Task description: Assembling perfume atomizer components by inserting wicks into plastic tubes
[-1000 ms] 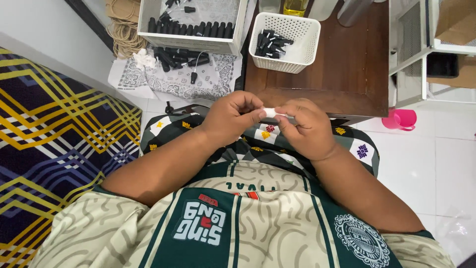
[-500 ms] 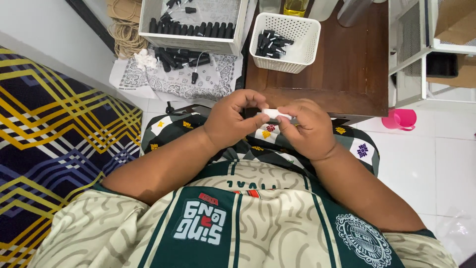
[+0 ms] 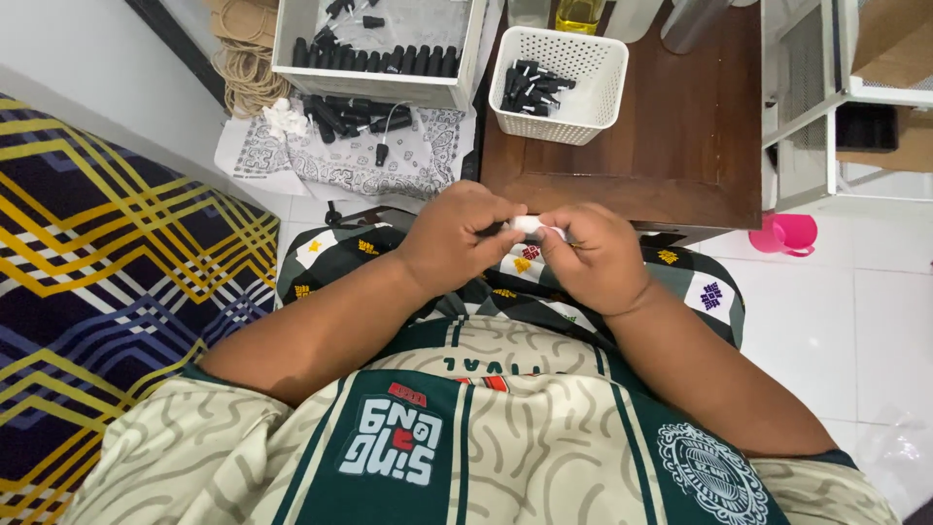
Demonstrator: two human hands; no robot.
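Down close, over the lap, the left hand (image 3: 462, 238) and the right hand (image 3: 598, 255) meet. Both sets of fingers are curled tight around a small white piece (image 3: 533, 227) held between them. Only a bit of white peeks out, so what it is cannot be told.

To do this bit well, I think both hands should stay low over the patterned cloth (image 3: 330, 258) on the knees. Then a slip drops the piece there, not on the white floor (image 3: 855, 321). A soft, steady squeeze looks better than a hard one.

Farther off is the brown bench (image 3: 680, 146). On it sits a white basket (image 3: 559, 117) with little black caps (image 3: 535, 83) inside. A pink cup (image 3: 787, 233) stands on the floor to the right.
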